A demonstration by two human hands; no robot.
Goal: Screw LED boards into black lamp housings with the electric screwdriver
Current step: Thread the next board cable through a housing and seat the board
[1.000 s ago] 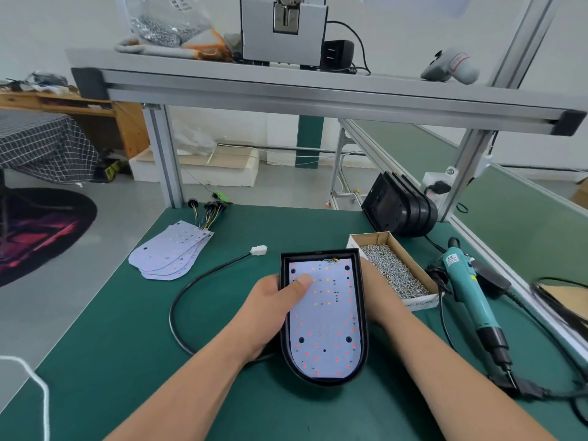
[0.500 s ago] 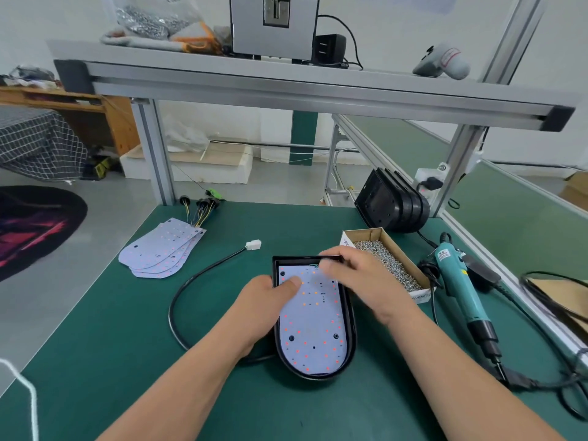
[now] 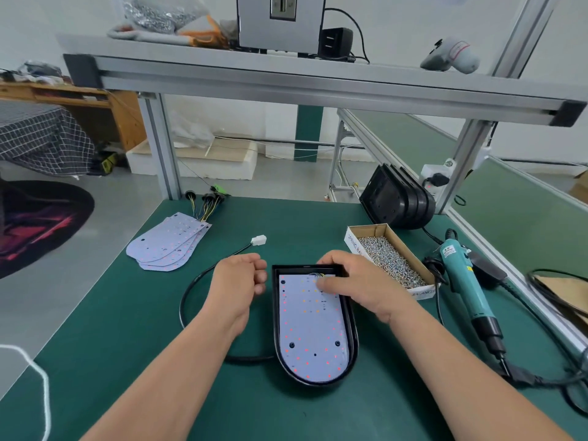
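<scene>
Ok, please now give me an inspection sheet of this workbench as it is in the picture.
Surface: green table top, no damage seen.
Job's things: LED board lies inside black lamp housing; electric screwdriver lies at right beside box of screws; spare boards far left, spare housings far right.
Clutter: nothing seen.
Hands: left hand loosely curled beside housing, nothing seen in it; right hand over housing's far corner, thumb on board, grip unclear.
Cables: black cable loops left to white connector; screwdriver cord trails right; wire bundle behind spare boards.
Surroundings: aluminium shelf overhead carrying grey box; second green bench at right.
</scene>
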